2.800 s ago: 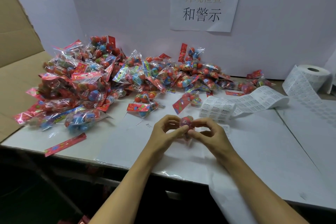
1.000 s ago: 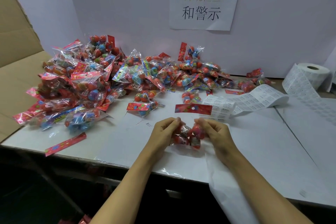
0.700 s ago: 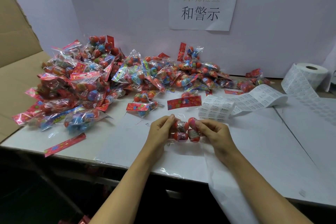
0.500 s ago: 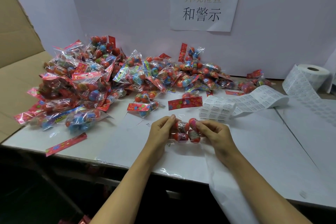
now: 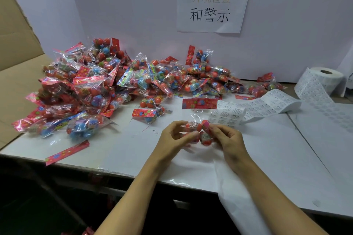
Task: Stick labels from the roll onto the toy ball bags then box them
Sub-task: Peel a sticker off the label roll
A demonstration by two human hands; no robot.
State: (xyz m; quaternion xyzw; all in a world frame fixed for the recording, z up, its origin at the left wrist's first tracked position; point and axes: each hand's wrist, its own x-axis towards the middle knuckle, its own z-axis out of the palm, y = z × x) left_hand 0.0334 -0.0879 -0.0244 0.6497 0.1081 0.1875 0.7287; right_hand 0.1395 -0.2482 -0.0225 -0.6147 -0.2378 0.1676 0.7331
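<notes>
A clear toy ball bag (image 5: pixel 198 129) with red balls and a red header card sits between my hands above the white table (image 5: pixel 277 158). My left hand (image 5: pixel 172 137) pinches its left side. On its right side my right hand (image 5: pixel 227 137) grips it with curled fingers. A white label roll (image 5: pixel 324 78) stands at the far right, and its label strip (image 5: pixel 263 105) runs left across the table to just behind the bag. A big pile of toy ball bags (image 5: pixel 99 86) covers the table's back left.
A cardboard box (image 5: pixel 15 63) stands open at the left edge. A paper sign (image 5: pixel 212 4) hangs on the white back wall. A loose red header strip (image 5: pixel 66 151) lies near the front left edge. White backing paper (image 5: pixel 238 196) droops over the front edge.
The bag was bunched into a small ball between my hands, then spread out so its red header stands up behind the balls. Both hands stay at the same spot.
</notes>
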